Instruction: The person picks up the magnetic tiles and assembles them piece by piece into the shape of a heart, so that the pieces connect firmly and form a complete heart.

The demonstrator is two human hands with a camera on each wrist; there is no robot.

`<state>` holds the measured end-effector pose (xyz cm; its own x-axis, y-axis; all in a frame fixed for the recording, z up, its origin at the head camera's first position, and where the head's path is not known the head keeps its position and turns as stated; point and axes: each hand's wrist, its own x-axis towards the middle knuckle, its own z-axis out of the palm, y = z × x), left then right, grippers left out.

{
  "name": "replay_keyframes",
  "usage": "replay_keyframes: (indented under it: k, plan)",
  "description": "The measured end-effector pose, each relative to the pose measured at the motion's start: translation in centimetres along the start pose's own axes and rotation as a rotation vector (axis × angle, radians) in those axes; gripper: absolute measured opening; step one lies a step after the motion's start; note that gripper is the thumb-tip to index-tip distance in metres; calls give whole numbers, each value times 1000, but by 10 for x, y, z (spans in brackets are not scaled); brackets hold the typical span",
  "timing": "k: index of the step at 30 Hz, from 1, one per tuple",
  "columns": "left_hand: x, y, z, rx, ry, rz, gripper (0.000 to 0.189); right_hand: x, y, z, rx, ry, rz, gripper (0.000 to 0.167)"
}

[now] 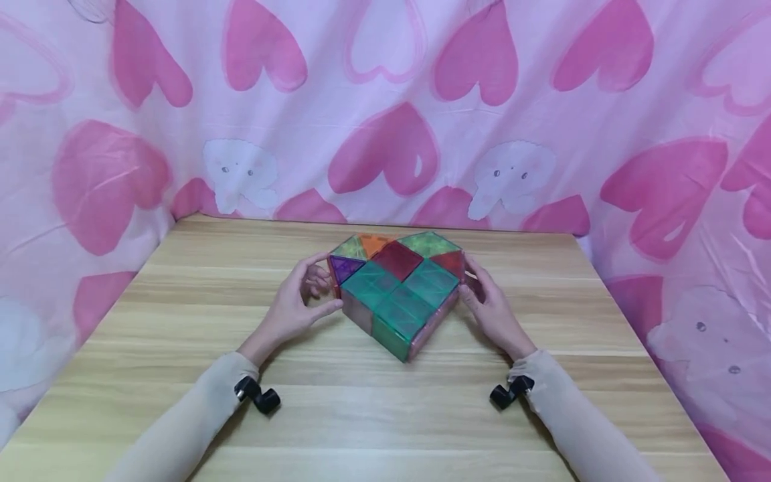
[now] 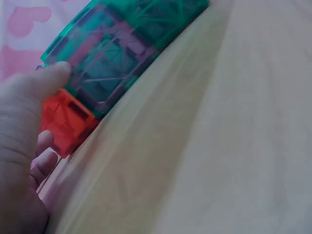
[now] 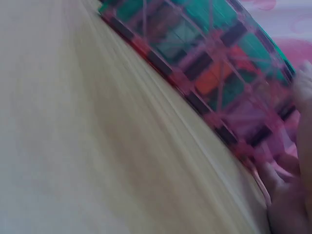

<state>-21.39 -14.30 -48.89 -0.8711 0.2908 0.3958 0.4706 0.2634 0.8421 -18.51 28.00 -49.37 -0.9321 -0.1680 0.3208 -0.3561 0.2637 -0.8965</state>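
A heart-shaped box of translucent magnetic tiles point(image 1: 405, 301) sits on the table with its point toward me. Green squares, a dark red square and smaller purple, orange, yellow-green and red pieces make up its top. My left hand point(image 1: 298, 291) grips its left side, the thumb point(image 2: 56, 78) on the front wall beside an orange-red tile point(image 2: 68, 122) and the other fingers curled around the corner. On the opposite side my right hand point(image 1: 490, 304) holds the box, thumb at the pink front wall point(image 3: 229, 87). Its other fingers are partly hidden behind the box.
The wood-grain table point(image 1: 385, 428) extends on all sides of the box. A pink curtain with hearts point(image 1: 385, 147) hangs behind it and along both sides. Small black devices point(image 1: 259, 395) are strapped at both sleeve cuffs.
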Motion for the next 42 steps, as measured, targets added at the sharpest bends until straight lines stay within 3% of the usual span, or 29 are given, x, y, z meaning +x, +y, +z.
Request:
replay_keyframes:
  k: [5, 9, 13, 19, 32, 42]
  plan:
    - [7, -7, -11, 9, -19, -95, 110, 3, 4, 0, 56, -121, -32, 86]
    - [9, -12, -11, 7, -71, -107, 105, 1, 6, -6, 30, -158, -33, 95]
    - [12, -13, -5, -1, -92, -106, 104, -3, 6, -14, -8, -161, -22, 93]
    - [18, -8, -4, 13, -72, -104, 103, -2, 6, -17, -31, -143, -30, 88]
    - [9, -9, 6, 4, -70, -134, 101, -14, 12, -16, -23, -124, -39, 88]
    - [11, -7, 12, -87, -74, -121, 102, -17, 12, -24, -31, -113, -37, 85]
